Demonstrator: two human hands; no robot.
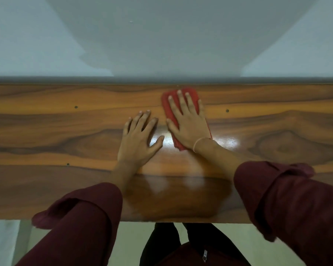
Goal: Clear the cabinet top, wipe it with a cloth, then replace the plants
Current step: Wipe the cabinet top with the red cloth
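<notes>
The wiping step is under way. The right grip (pixel 188 121) is lying flat, fingers straight and spread, pressing the red cloth (pixel 165 106) onto the cabinet top (pixel 65 131) close to the back edge by the wall (pixel 161 35). The left grip (pixel 138 139) is released too, resting palm-down on bare wood just beside the cloth and holding nothing. The cloth is sitting beneath the right palm and fingers, its edges showing around them (nothing is pinching it). No plants are showing, so the clearing looks done. Next, I'd judge, the sweep towards either end is going to call for steady downward weight, or the cloth may slip free.
</notes>
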